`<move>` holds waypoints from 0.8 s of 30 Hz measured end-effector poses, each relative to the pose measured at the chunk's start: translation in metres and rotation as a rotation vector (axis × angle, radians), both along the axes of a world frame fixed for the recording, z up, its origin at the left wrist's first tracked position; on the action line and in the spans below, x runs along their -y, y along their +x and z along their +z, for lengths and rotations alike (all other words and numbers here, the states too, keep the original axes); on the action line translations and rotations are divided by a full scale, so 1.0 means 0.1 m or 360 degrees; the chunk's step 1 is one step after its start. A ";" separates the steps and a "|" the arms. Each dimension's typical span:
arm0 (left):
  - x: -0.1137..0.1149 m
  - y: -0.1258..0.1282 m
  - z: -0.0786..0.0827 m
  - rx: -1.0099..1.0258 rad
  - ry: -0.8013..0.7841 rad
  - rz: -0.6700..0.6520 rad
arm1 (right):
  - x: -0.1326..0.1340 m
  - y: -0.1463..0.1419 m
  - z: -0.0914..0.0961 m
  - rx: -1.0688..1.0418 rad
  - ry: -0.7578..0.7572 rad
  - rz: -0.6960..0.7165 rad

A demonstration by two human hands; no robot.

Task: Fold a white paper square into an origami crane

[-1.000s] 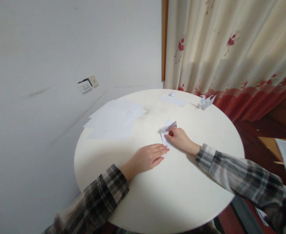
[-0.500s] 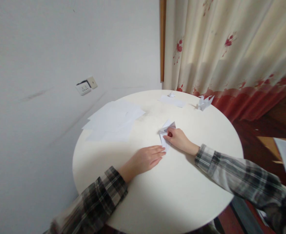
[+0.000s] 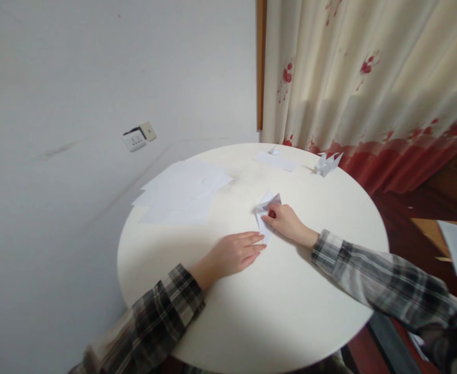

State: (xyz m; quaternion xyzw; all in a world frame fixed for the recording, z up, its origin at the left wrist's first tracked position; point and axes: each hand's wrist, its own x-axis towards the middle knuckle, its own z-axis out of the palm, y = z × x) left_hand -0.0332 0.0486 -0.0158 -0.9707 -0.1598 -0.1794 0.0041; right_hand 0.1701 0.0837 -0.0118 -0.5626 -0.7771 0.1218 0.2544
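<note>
A piece of folded white paper (image 3: 265,227) lies on the round white table (image 3: 275,311), with its upper layers lifted. My right hand (image 3: 285,221) pinches a raised flap near the paper's upper part, thumb and fingers closed on it. Stretched out flat, my left hand (image 3: 236,253) rests its fingertips on the paper's lower end and the tabletop beside it. Part of the paper is hidden under the fingers of both hands.
Several loose white sheets (image 3: 177,192) overlap at the table's left. A folded paper crane (image 3: 325,164) stands at the back right. At the back edge, a small folded paper figure (image 3: 274,150) sits by a flat paper piece (image 3: 276,161). A curtain (image 3: 361,93) hangs behind.
</note>
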 end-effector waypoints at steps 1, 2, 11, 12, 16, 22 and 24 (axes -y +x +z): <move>0.00 0.00 0.00 0.0002 -0.0013 -0.0001 | 0.00 0.00 0.00 -0.0005 0.0000 0.0002; 0.00 0.00 0.00 0.0002 -0.0029 -0.0002 | 0.00 0.00 0.00 -0.0010 0.0001 0.0004; 0.02 0.00 0.01 0.0064 -0.0156 0.0105 | 0.00 0.01 -0.01 -0.0039 0.0011 0.0015; 0.01 0.01 0.01 0.0062 -0.0146 0.0089 | 0.00 0.01 -0.01 -0.0040 0.0014 0.0017; 0.01 0.01 0.01 0.0064 -0.0111 0.0049 | -0.01 0.01 -0.01 -0.0044 0.0010 0.0007; 0.01 0.03 0.02 0.0075 -0.0210 0.0084 | -0.01 0.02 0.01 -0.0023 -0.0005 0.0024; 0.01 0.03 0.02 0.0070 -0.0268 0.0103 | -0.02 0.02 0.02 -0.0014 -0.0030 0.0036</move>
